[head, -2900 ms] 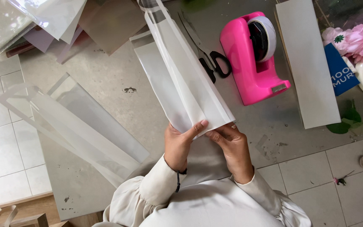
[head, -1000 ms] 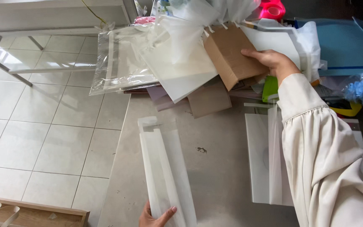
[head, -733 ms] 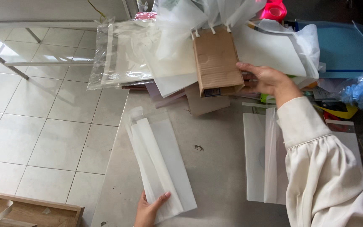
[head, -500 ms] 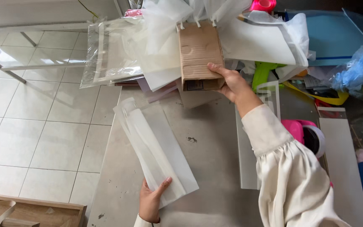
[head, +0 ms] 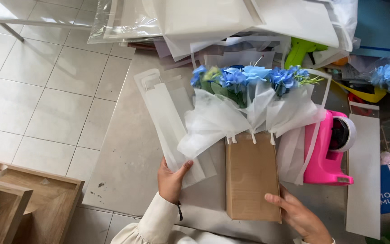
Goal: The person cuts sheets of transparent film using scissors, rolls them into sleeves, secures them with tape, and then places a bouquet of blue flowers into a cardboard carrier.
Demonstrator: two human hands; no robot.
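A brown paper bag (head: 252, 174) lies flat on the grey board (head: 132, 153), with blue flowers (head: 249, 77) wrapped in white tissue (head: 213, 122) spilling from its top. My right hand (head: 299, 218) grips the bag's lower right corner. My left hand (head: 171, 180) pinches the near end of a flat translucent white bag (head: 168, 122) that lies to the left of the bouquet. The tissue overlaps part of the white bag.
A pink tape dispenser (head: 328, 149) stands right of the bouquet, with a long white strip (head: 364, 176) beyond it. Clear and white sheets (head: 213, 20) pile at the back, beside a green glue gun (head: 301, 49). A wooden frame (head: 23, 199) lies at lower left on the floor tiles.
My right hand has pulled the brown bag from the back pile toward me, and the flowers in tissue now show. My left hand stays on the white bag.
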